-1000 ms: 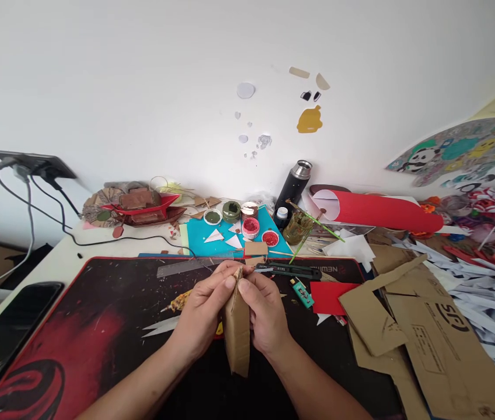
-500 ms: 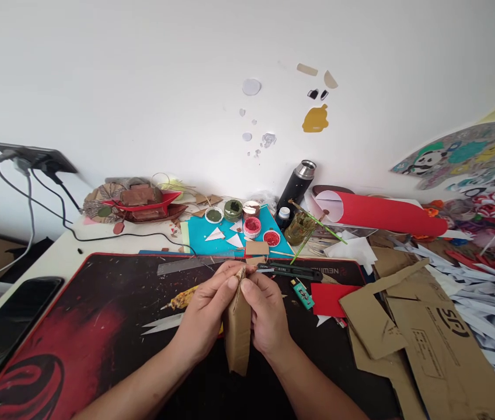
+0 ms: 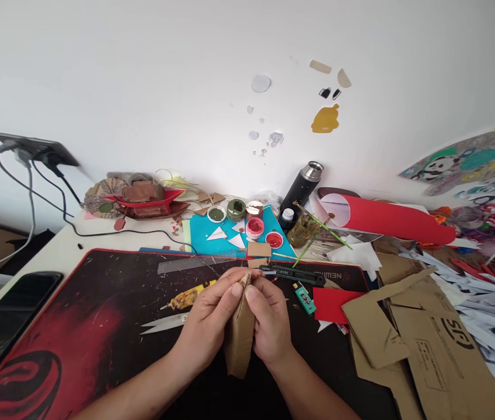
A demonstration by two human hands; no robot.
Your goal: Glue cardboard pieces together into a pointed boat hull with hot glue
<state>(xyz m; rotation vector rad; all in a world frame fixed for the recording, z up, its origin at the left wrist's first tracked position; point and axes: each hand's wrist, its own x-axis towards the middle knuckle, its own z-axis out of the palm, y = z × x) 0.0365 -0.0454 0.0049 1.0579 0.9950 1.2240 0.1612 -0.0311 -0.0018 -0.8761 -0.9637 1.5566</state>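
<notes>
A folded piece of brown cardboard [image 3: 239,344] is pinched at its narrow upper end between both hands, over the dark desk mat. My left hand [image 3: 212,312] grips its left side, the thumb pressed near the top edge. On the other side my right hand [image 3: 271,315] grips it, its thumb beside the left one. The lower end of the cardboard hangs free towards me. Left of my left hand lie scissors [image 3: 164,323], handles hidden, and a yellow glue gun [image 3: 187,297], partly covered. Just beyond my fingertips is a box cutter [image 3: 293,273].
A black phone [image 3: 13,324] lies at the left. Paint jars [image 3: 255,227] stand on blue paper at the back, near a black thermos [image 3: 302,185] and a jar of brushes [image 3: 300,230]. Cardboard sheets [image 3: 440,356] and a red paper piece [image 3: 335,304] lie at the right.
The view has shifted slightly, so most background things sit a little further right. Both hands keep their pinch on the cardboard, which barely moves.
</notes>
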